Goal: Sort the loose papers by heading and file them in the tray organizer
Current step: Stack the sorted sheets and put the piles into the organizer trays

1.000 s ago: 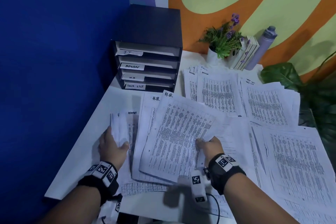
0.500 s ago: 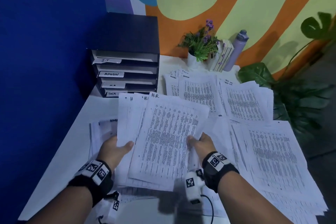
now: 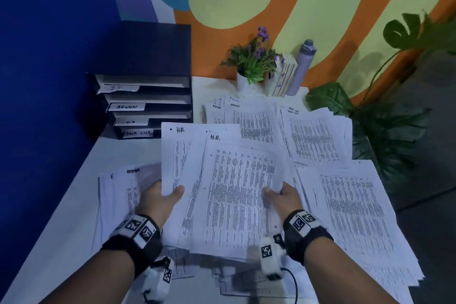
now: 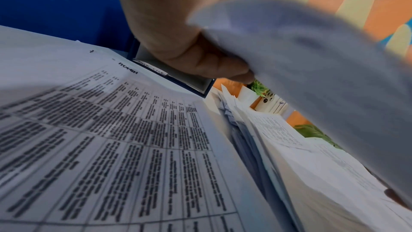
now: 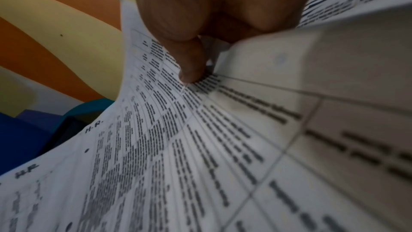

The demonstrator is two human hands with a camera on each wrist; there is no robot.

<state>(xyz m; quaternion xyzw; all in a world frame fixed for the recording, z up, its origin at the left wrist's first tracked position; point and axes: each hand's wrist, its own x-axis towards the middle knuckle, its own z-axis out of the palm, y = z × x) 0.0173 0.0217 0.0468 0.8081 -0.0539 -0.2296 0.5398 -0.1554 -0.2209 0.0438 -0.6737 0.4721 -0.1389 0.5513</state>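
Overhead, both hands (image 3: 160, 198) (thumbs up) grip H.R. papers (image 3: 237, 195).

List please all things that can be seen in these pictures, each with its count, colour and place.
H.R. sheets: several, white, lifted over the table, held by both hands.
Admin pile: one, white, table front left.
Admin sheets: several, white, table back.
Task list sheets: several, white, back right.
Right pile: one, white, heading unreadable.
Organizer: one, dark, four labelled trays, back left corner.
Table: one, white.
Potted plant: one, green with purple flowers, white pot, back.
Books: a few, pale, beside the pot.
Bottle: one, lilac, beside the books.
Large plant: one, green, right of table.
Left hand: grips the sheets' left edge.
Right hand: grips their right edge.
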